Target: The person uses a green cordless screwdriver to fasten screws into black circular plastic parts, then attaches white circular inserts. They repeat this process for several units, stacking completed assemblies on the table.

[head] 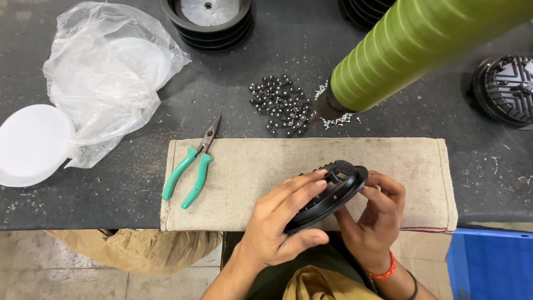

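Note:
A round black finned housing (332, 191), tilted on edge, is held between both hands above a beige cloth mat (261, 172). My left hand (280, 222) wraps over its near and left side, thumb beneath. My right hand (375, 216) grips its right rim, with a red thread band on the wrist. A pile of several small black screws (280, 104) lies on the dark table beyond the mat. Green-handled needle-nose pliers (191, 166) rest across the mat's left edge.
A thick green ribbed tube (411, 44) slants in from the upper right. Stacked black round parts (208, 19) stand at the back, another housing (505, 89) at the far right. A clear plastic bag with white discs (105, 72) and a loose white disc (30, 144) lie at left. A blue bin (491, 261) sits lower right.

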